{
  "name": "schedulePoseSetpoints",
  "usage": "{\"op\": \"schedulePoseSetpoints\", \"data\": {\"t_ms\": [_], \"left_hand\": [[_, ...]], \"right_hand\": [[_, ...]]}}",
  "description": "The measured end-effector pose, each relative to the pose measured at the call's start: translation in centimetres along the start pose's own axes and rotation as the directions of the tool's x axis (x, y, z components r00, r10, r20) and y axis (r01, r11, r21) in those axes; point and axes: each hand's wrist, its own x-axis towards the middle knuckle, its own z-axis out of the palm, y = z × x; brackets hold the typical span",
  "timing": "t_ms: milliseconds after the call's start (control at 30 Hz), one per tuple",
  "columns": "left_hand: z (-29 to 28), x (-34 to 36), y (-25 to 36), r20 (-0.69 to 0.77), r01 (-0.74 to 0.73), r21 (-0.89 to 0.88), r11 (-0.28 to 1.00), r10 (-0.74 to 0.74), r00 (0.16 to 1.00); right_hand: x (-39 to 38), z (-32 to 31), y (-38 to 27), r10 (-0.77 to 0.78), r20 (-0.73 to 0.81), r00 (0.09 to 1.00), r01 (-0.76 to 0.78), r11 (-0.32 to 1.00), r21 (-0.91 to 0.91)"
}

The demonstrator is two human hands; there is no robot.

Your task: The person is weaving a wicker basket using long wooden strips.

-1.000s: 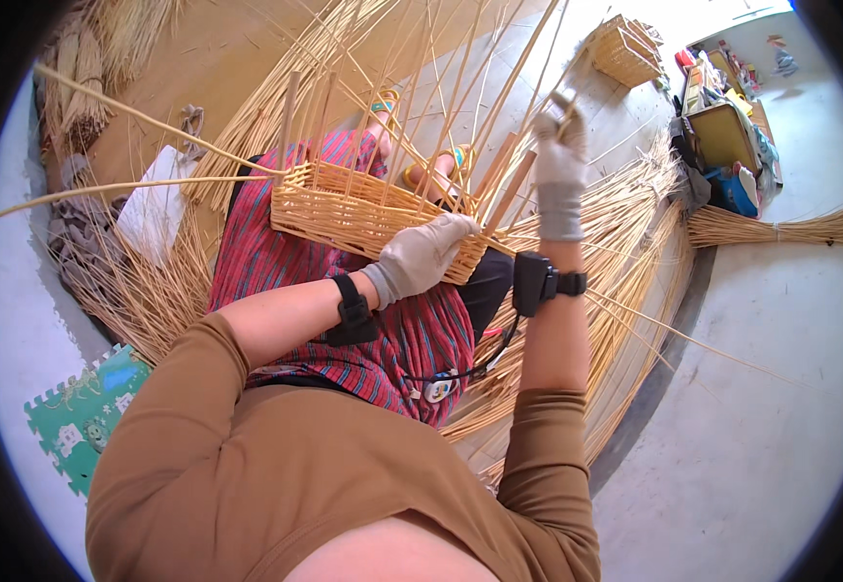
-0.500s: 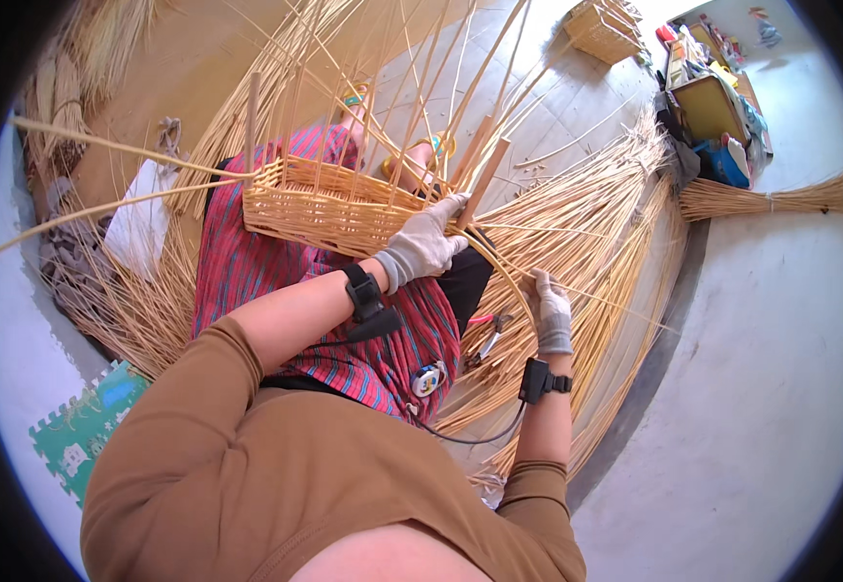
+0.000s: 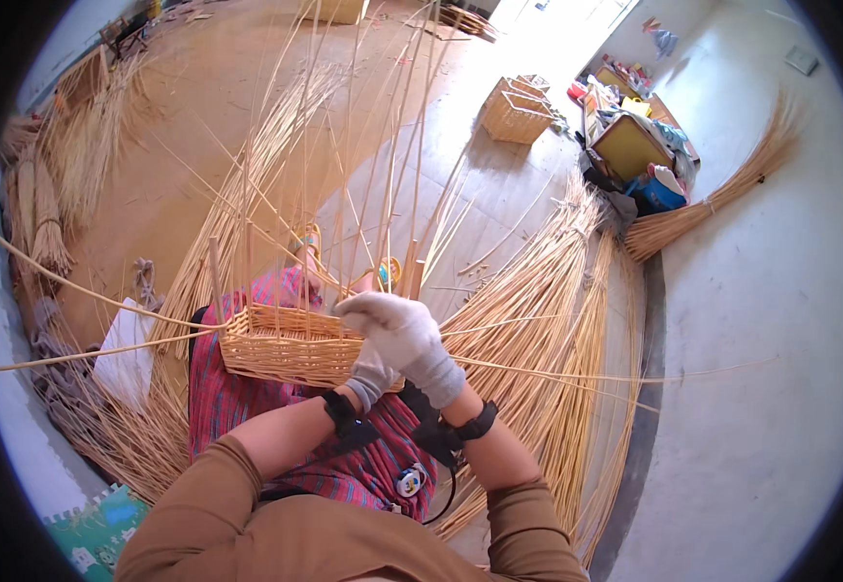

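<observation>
A shallow rectangular wicker basket (image 3: 291, 357) rests on my lap, with tall upright rods (image 3: 307, 194) and wooden stakes (image 3: 215, 267) standing around it. Both my hands wear pale work gloves and meet at the basket's right end. My right hand (image 3: 400, 333) lies uppermost, its fingers curled in at the basket's corner; what they grip is hidden. Beneath it, my left hand (image 3: 373, 376) is against the same end, its fingers covered by the right. Long rods (image 3: 557, 372) stretch out to the right from beside my hands, and two more rods (image 3: 101, 357) stick out leftward.
Loose bundles of rods (image 3: 528, 281) spread over the floor to my right, and more rods (image 3: 247, 184) lie ahead on the left. Finished-looking baskets (image 3: 517, 112) stand farther off near a cluttered cabinet (image 3: 630, 145). A tape measure (image 3: 410, 481) sits on my striped cloth (image 3: 344, 475).
My right hand has come from out at the right, where it held a rod, over to the basket's corner across my left hand. The view has shifted, showing more of the room ahead.
</observation>
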Motion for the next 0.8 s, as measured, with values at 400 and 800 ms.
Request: {"op": "schedulePoseSetpoints", "data": {"t_ms": [400, 800], "left_hand": [[-4.8, -4.1, 13.1, -0.010, -0.023, -0.319, 0.948, 0.021, 1.000], [-4.5, -3.0, 13.7, 0.103, 0.166, -0.697, 0.698, -0.132, 0.986]], "right_hand": [[-8.4, 2.8, 5.8, 0.221, -0.469, 0.855, -0.469, 0.714, -0.519], [-9.1, 2.3, 8.2, 0.128, -0.512, 0.849, -0.364, 0.844, -0.393]]}}
